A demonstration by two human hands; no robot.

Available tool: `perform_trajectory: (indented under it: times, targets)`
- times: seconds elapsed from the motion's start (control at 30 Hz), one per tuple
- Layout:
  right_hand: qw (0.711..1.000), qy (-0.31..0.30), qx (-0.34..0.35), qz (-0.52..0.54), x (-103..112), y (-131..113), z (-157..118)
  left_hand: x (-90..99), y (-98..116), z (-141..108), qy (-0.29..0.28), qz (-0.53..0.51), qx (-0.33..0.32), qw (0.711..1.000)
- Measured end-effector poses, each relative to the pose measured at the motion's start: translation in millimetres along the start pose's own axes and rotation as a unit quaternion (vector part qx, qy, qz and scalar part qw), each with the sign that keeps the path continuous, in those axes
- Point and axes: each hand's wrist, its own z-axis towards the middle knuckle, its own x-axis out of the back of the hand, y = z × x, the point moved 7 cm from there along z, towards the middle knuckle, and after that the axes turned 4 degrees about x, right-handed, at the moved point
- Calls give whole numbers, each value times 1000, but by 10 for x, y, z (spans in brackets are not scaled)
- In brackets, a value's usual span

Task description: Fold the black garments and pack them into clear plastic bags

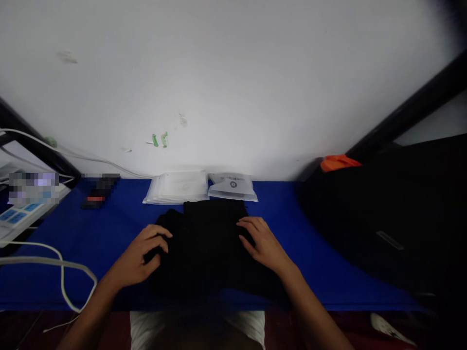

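A black cloth garment lies on the blue table surface in front of me; its dark folds hide what kind it is. At its left side rests my left hand, fingers bent and apart, touching the cloth. My right hand lies over the garment's right edge with fingers spread. Neither hand shows a grip on the fabric. Just beyond the cloth, against the wall, sit a stack of white plastic zip bags and a frosted bag with dark printing.
A large black bag-like object fills the right side, with an orange piece on top. White cables loop at the left near a power strip. A dark, partly blurred item lies back left. The white wall closes off the back.
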Motion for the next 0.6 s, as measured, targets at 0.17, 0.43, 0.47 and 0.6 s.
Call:
perform_trajectory:
  times: [0.17,0.43,0.47,0.6]
  targets:
    - [999,4,-38,18,-93,146,-89,-99,-378,-95,49,20,111,992]
    - [992,96,-68,47,25,198,-108,-21,-425,-126,9,34,140,989]
    - [990,107,-73,52,39,210,-119,48,-465,-132,9,14,172,985]
    - [982,133,-109,73,45,296,-168,468,-632,-162,186,-28,324,927]
